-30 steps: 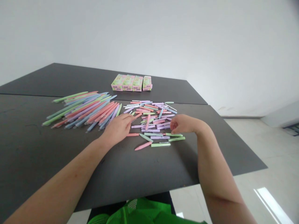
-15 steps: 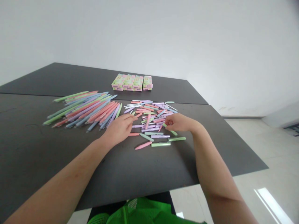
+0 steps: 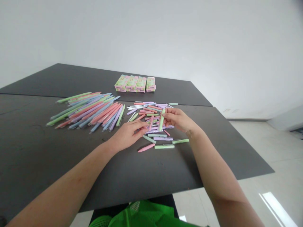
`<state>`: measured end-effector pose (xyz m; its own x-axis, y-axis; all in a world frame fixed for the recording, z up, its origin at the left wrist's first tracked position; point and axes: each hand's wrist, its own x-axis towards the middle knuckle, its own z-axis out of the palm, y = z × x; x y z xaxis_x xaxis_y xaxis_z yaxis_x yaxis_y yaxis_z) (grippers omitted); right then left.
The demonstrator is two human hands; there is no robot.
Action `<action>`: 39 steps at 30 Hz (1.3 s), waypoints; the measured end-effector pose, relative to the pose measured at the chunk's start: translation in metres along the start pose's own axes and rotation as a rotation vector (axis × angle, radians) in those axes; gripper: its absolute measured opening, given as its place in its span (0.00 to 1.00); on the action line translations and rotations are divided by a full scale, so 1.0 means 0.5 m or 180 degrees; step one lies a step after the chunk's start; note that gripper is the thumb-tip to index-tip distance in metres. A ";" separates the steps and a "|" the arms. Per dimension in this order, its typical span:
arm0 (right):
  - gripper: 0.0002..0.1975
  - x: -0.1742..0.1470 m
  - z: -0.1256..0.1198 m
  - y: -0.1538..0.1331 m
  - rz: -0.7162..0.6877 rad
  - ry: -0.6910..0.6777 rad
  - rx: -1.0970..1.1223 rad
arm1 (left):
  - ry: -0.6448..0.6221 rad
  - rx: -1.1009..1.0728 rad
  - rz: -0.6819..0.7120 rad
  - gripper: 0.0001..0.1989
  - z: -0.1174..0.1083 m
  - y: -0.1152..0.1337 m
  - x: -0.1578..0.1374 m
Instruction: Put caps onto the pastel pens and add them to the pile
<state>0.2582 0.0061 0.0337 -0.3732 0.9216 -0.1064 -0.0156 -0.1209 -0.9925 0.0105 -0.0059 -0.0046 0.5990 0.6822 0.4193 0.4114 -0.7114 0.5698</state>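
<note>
While the right hand (image 3: 176, 119) pinches a green pen piece (image 3: 162, 120), the left hand (image 3: 127, 134) is near it, grip unclear, scattered pen pieces (image 3: 163, 138) between and beyond both, piled pens (image 3: 91, 110) left of them, boxes (image 3: 131, 83) farther off.

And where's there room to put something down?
Dark tabletop is bare between the pen pieces and its near edge, also behind the long pens, left of the cartons. It's crowded between the left hand and right hand.
</note>
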 end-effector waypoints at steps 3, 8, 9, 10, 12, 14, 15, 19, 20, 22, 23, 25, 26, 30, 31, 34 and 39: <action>0.14 0.006 0.019 0.006 -0.0026 0.0007 0.0250 | -0.0068 -0.0247 0.0049 0.12 0.003 0.009 0.000; 0.14 0.010 0.038 0.016 -0.0049 -0.0028 0.0140 | -0.0035 -0.0208 0.0106 0.09 0.005 0.013 0.001; 0.14 0.011 0.038 0.018 -0.0079 -0.0029 0.0088 | -0.0023 -0.0154 0.0131 0.09 0.004 0.014 0.001; 0.15 0.011 0.038 0.020 -0.0108 -0.0030 0.0038 | -0.0026 -0.0102 0.0157 0.08 0.004 0.014 0.002; 0.16 0.011 0.037 0.022 -0.0146 -0.0040 -0.0028 | -0.0044 -0.0028 0.0186 0.09 0.002 0.016 0.004; 0.18 0.011 0.036 0.023 -0.0153 -0.0092 -0.0042 | -0.0066 -0.0014 0.0169 0.09 0.001 0.017 0.005; 0.19 0.012 0.035 0.024 -0.0151 -0.0122 -0.0032 | -0.0073 -0.0015 0.0151 0.09 0.001 0.016 0.005; 0.17 0.012 0.034 0.023 -0.0181 -0.0098 0.0023 | -0.0099 -0.0057 0.0029 0.10 0.001 0.013 0.003; 0.17 0.012 0.034 0.023 -0.0213 -0.0067 0.0006 | -0.0117 -0.0091 -0.0049 0.10 0.002 0.013 0.003; 0.17 0.011 0.034 0.023 -0.0301 -0.0020 -0.0082 | -0.0151 -0.0233 -0.0232 0.10 0.004 0.014 0.001; 0.17 0.011 0.035 0.023 -0.0342 -0.0004 -0.0143 | -0.0189 -0.0339 -0.0313 0.12 0.006 0.015 0.001; 0.17 0.011 0.040 0.023 -0.0384 -0.0017 -0.0264 | -0.0257 -0.0591 -0.0429 0.17 0.009 0.016 0.001; 0.17 0.011 0.043 0.023 -0.0389 -0.0042 -0.0318 | -0.0278 -0.0693 -0.0472 0.19 0.010 0.017 0.001; 0.22 0.012 0.053 0.024 -0.0362 -0.0133 -0.0523 | -0.0275 -0.0759 -0.0602 0.15 0.013 0.009 0.002; 0.22 0.012 0.052 0.023 -0.0355 -0.0118 -0.0588 | -0.0259 -0.0738 -0.0623 0.14 0.013 0.006 0.002; 0.22 0.004 0.033 0.011 -0.0310 -0.0066 -0.0991 | -0.0108 -0.0783 -0.0788 0.13 0.010 -0.002 0.002; 0.08 -0.045 -0.024 -0.042 0.0373 -0.0791 -0.2592 | 0.0034 -0.0388 -0.0909 0.13 0.001 -0.006 0.001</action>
<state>0.2781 -0.0076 0.0560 -0.5248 0.8007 -0.2890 0.6707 0.1798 -0.7196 0.0099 -0.0037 -0.0063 0.4635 0.8538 0.2372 0.4762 -0.4658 0.7459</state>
